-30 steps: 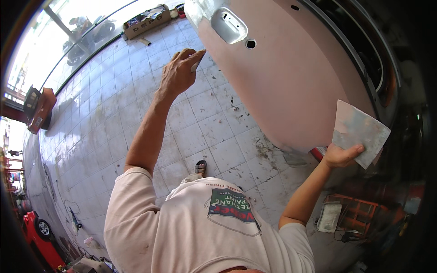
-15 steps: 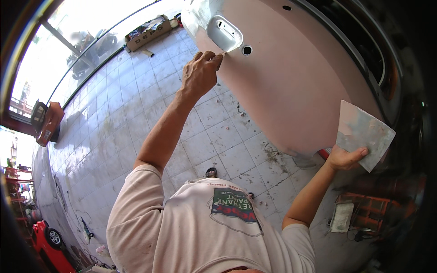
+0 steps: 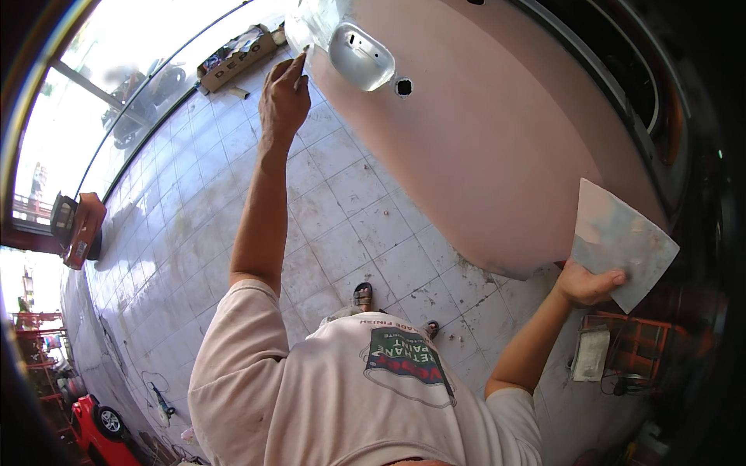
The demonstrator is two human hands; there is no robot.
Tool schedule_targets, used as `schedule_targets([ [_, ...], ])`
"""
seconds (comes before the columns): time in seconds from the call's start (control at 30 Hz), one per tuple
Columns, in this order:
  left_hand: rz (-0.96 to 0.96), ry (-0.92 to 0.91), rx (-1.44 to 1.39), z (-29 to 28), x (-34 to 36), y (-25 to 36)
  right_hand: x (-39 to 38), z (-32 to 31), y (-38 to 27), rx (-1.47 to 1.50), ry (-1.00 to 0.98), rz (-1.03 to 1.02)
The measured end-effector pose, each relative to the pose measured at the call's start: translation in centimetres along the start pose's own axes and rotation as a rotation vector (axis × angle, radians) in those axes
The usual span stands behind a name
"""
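My left hand (image 3: 284, 99) is closed in a pinch at the panel's far left edge, left of the handle recess. Between its fingertips is what looks like a thin pale spreader, mostly hidden. The car door panel (image 3: 482, 147) is coated in dull pink filler, with grey and whitish patches at its far end. It has a bare metal handle recess (image 3: 362, 57) and a round lock hole (image 3: 403, 87). My right hand (image 3: 589, 284) grips a flat mixing board (image 3: 624, 241) by its lower edge, thumb on top. Pinkish and grey smears mark the board.
Dirty tiles cover the floor (image 3: 342, 202). A cardboard box (image 3: 237, 58) of odds and ends stands at the far left. An orange and black part (image 3: 81, 225) is at left, a red toy car (image 3: 101, 427) at lower left, an orange metal frame (image 3: 633, 349) at lower right.
My left hand has moved left and farther away, from below the handle recess to the panel's far left edge. My right hand still holds the board, which sits slightly lower in view.
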State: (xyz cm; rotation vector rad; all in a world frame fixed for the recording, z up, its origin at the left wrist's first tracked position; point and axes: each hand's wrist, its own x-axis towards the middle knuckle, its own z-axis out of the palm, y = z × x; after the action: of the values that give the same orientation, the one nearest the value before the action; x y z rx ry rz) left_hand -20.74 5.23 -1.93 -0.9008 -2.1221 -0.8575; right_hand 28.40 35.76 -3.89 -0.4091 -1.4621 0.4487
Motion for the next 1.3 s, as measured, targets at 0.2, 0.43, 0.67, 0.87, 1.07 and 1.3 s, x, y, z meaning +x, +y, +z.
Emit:
schedule_targets([
  [0.2,-0.324,-0.105,-0.274,-0.6,-6.6,-0.4,-3.5,-1.5,3.5,-0.272,-0.133,-0.241],
  [0.43,-0.387,-0.436,-0.277,-2.7,-17.3,3.2,-7.4,-1.1,9.7,0.034,-0.505,-0.353],
  [0.67,-0.528,-0.621,-0.319,-3.4,-26.2,11.6,-4.8,3.5,8.4,0.379,-0.899,-0.191],
  [0.87,-0.562,-0.565,-0.278,-3.7,-26.7,18.0,-5.7,3.4,12.0,0.423,-1.051,-0.147],
  [1.07,-0.556,-0.533,-0.230,-5.0,-27.8,21.1,-6.6,4.2,15.1,0.371,-1.088,-0.082],
  [1.3,-0.654,-0.423,-0.220,-7.8,-30.3,22.9,-6.3,3.3,15.9,0.333,-1.203,-0.023],
])
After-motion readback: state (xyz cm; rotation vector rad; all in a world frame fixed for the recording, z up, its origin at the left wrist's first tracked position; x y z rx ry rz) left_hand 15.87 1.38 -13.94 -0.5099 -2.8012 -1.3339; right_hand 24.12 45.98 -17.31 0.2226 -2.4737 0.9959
